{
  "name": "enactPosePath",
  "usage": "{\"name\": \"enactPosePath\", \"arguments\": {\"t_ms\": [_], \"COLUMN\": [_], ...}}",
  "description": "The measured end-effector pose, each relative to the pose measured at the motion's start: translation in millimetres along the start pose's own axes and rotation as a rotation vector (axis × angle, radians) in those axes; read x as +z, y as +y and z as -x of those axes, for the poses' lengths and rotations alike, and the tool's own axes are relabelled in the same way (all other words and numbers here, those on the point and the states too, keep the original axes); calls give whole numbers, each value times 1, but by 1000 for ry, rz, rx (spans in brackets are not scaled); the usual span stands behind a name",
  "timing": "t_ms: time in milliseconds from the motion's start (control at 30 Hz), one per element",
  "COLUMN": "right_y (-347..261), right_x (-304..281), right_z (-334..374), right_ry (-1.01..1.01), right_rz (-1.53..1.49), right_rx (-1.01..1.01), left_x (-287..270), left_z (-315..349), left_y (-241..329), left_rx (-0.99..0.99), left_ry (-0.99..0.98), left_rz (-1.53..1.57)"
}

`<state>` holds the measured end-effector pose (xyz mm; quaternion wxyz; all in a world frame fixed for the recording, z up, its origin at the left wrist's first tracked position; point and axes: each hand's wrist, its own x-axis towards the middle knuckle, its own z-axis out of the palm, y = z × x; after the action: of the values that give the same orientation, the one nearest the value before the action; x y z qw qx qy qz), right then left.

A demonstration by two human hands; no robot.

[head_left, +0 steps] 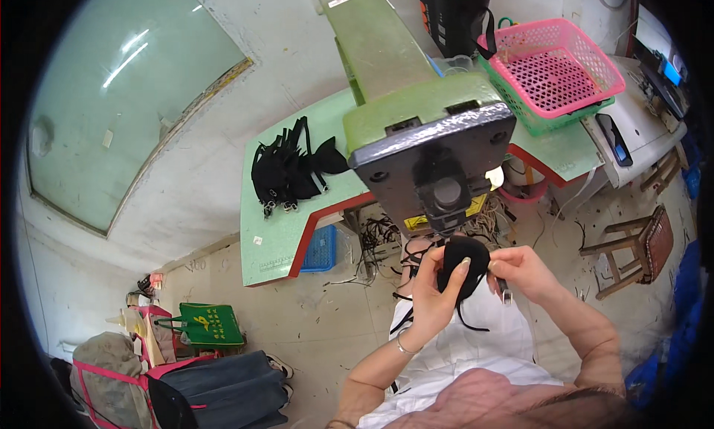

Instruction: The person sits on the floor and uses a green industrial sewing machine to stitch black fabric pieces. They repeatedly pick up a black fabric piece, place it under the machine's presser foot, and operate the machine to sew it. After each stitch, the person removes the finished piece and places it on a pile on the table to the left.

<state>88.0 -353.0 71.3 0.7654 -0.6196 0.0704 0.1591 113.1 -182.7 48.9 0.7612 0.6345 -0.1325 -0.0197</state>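
- Here the left hand (430,295) and the right hand (520,269) hold a small black padded fabric piece (462,265) between them, in the air just below the dark head of the green machine (435,157) and off the near edge of the green table (279,235), above the person's lap.
- The left fingers (455,274) are closed on the piece, wrapping its left side with one long nail laid across its front; the right fingers (497,269) pinch its right edge, and a small metal part shows just under that hand, too small to tell what it is.
- The piece reads as a rounded oval, its long axis running roughly up and down in the view, the upper end pointing toward the machine head; thin black straps (467,319) hang from its lower end over the white garment.
- Risk, as a judgement: the fingers sit very close to the machine's working end, so a slip upward could bring them under it.
- The dangling straps could snag on the machine's underside or on the tangle of loose cords beneath the table, twisting the piece out of line.
- The grip is a two-sided pinch on soft fabric; if either side loosens, the piece could fold or drop to the littered floor.
- A pile of black strap pieces (290,168) lies well apart, toward the left end of the table; a pink basket (558,64) nested in a green one stands at the far right corner.
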Motion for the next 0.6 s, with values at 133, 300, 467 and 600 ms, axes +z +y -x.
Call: {"name": "enactPosePath", "arguments": {"t_ms": [133, 300, 467, 600], "right_y": [-19, -33, -49, -52], "right_x": [-14, -21, -17, -12], "right_z": [0, -6, -9, -16], "right_ry": [-7, -6, -39, -47], "right_rz": [163, 304, 373, 401], "right_rx": [-10, -235, -210, -231], "left_x": [-2, -11, -12, -19], "left_z": [-8, -15, -19, -18], "left_y": [5, 3, 16, 9], "left_rx": [-139, -208, -188, -147], "left_ry": [3, 35, 81, 101], "left_rz": [164, 122, 118, 153]}}
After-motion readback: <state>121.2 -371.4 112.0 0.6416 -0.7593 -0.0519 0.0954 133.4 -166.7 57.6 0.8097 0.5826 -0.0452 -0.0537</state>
